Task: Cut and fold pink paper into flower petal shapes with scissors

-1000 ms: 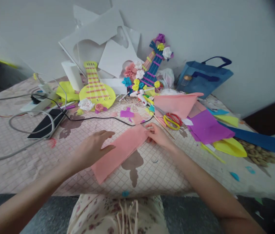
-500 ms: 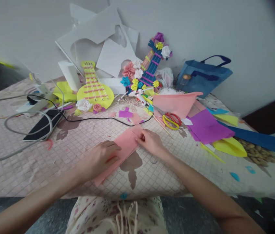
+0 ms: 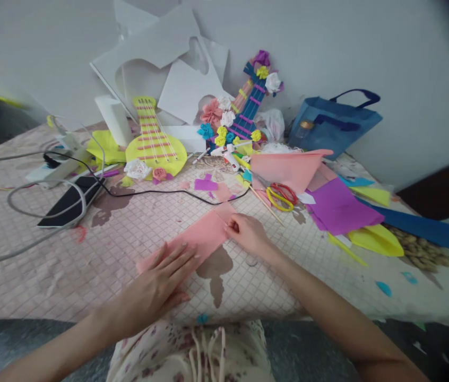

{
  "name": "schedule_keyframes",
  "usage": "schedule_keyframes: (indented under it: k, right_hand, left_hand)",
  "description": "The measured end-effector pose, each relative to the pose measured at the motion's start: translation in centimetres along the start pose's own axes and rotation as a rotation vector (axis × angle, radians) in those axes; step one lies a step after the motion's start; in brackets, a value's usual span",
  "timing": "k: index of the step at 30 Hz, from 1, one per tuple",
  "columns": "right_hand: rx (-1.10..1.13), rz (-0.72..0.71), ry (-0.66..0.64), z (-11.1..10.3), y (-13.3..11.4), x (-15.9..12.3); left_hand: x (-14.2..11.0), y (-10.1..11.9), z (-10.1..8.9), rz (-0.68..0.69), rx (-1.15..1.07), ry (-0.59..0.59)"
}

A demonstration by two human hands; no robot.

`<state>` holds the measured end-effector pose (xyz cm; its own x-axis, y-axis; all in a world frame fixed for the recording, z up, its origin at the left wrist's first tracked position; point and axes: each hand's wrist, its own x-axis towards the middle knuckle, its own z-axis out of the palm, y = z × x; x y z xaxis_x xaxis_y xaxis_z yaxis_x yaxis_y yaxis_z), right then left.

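Observation:
A folded strip of pink crepe-like paper point(image 3: 204, 233) lies slantwise on the patterned tablecloth in front of me. My left hand point(image 3: 161, 278) rests flat over its near left part, fingers stretched out and a little apart. At the far right end, my right hand point(image 3: 248, 232) pinches the strip's edge between thumb and curled fingers. The left hand covers part of the strip's lower edge. Scissors point(image 3: 280, 197) with red and yellow handles lie beyond my right hand, beside a thin wooden stick point(image 3: 266, 206).
A yellow paper guitar point(image 3: 155, 151) and a blue flower-trimmed one point(image 3: 246, 114) lean at the back. A glue gun point(image 3: 228, 155) lies near them, its black cable crossing the table. Purple paper point(image 3: 342, 207) and a blue bag point(image 3: 334, 127) are right; a phone-like black slab point(image 3: 73, 201) is left.
My left hand has shifted toward me and flattened, fingers spreading over the strip. The strip's near end has swung left and looks wider. My right hand stays at the far end.

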<state>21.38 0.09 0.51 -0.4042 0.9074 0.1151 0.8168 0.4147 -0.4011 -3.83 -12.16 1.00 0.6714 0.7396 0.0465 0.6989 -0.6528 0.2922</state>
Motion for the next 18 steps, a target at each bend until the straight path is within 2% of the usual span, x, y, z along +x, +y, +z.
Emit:
schedule_keyframes:
  k: [4, 6, 7, 11, 13, 15, 18]
  right_hand:
    - [0.006, -0.016, 0.007, 0.2, 0.2, 0.0]
    - [0.012, -0.027, 0.013, 0.3, 0.4, 0.0]
    - [0.013, -0.030, 0.016, 0.4, 0.4, 0.0]
    - [0.026, -0.037, 0.018, 0.3, 0.5, 0.0]
    - [0.034, -0.035, 0.016, 0.3, 0.5, 0.0]
    - [0.038, -0.030, 0.013, 0.2, 0.5, 0.0]
    - [0.039, -0.023, 0.004, 0.2, 0.4, 0.0]
  left_hand:
    - [-1.0, 0.3, 0.4, 0.002, 0.021, -0.003]
    - [-1.5, -0.1, 0.0, -0.041, -0.003, 0.038]
    - [-1.8, -0.5, -0.4, -0.095, -0.025, 0.085]
    - [-2.8, -2.1, -2.6, -0.447, -0.160, 0.366]
    - [-3.2, -2.6, -3.5, -0.517, -0.231, 0.350]
    - [-3.5, -2.6, -4.1, -0.524, -0.278, 0.305]
    - [-3.9, -2.7, -3.9, -0.539, -0.281, 0.296]
